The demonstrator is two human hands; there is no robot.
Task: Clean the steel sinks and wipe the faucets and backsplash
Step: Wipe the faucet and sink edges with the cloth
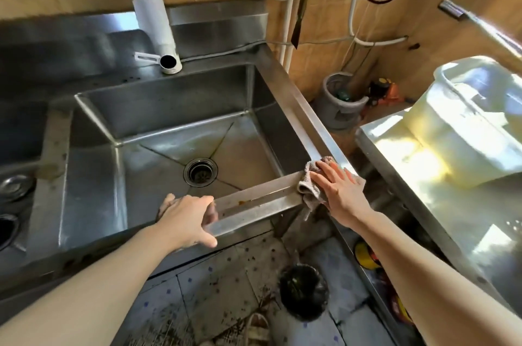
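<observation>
Under the right hand [336,186] there's a greyish rag [309,190], and that hand is laid flat on it, fingers straight and spread a bit, pressing the cloth onto the near-right corner of the steel sink [169,108]. Not a grab, just a flat palm on top; part of the rag hangs over the front edge just below the hand.

Off to the left along the same front rim [254,204] sits the left hand [186,218]. Its fingers are curled over the rim's inner edge and the thumb points along the outer face, so it's gripping the rim. Between the two hands the rim has a small orange-brown stain.

Past both hands, down in the basin, is the drain [200,172], with brownish streaks running along the creases of the floor. Farther back from the left hand, the faucet [154,23] leans over the rear ledge, with a white sleeve and a dark open nozzle, and the steel backsplash [220,10] runs behind it.

Left of the left hand you can see a second sink [17,187], only partly in frame. Right of the right hand is a steel counter [480,218] with a pale plastic tub [466,125] on it. Below both arms, on the tiled floor, sits a dark round bin [303,290].
</observation>
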